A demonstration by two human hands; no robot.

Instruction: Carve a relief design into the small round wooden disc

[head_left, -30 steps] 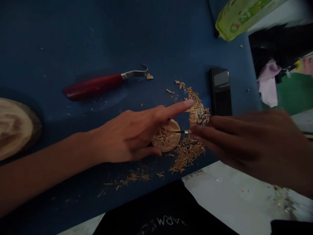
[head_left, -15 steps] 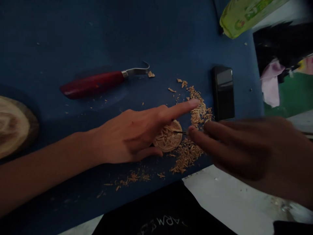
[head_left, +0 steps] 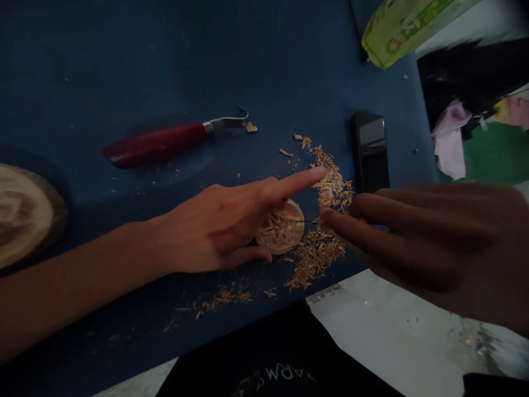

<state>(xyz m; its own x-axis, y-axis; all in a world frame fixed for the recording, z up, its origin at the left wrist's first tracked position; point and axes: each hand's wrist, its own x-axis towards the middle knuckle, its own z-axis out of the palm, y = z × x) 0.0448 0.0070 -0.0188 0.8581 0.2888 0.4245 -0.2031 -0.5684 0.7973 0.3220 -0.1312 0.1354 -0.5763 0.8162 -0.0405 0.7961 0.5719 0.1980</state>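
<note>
My left hand [head_left: 231, 226] grips the left side of a small round wooden disc [head_left: 285, 234], thumb along its near edge and index finger stretched out past it. Wood shavings cover part of the disc's carved face. In my right hand [head_left: 409, 237], fingers pinched together, is a thin carving tool [head_left: 308, 221]. Its narrow metal shaft reaches over the disc's right edge; its handle is hidden by the hand. Curled wood shavings [head_left: 316, 256] lie heaped on the table just right of the disc.
A hook knife [head_left: 161, 144] with a red handle lies beyond my left hand. A black phone [head_left: 371, 151] sits by the right edge of the blue table [head_left: 144, 60]. A green-yellow bottle [head_left: 388, 41] is at the upper right. A wood slice [head_left: 28, 215] stands at far left.
The view has shifted slightly, so most things sit a little further left. My right hand and the tool's shaft have drawn back slightly to the right relative to the disc. My left hand keeps its hold.
</note>
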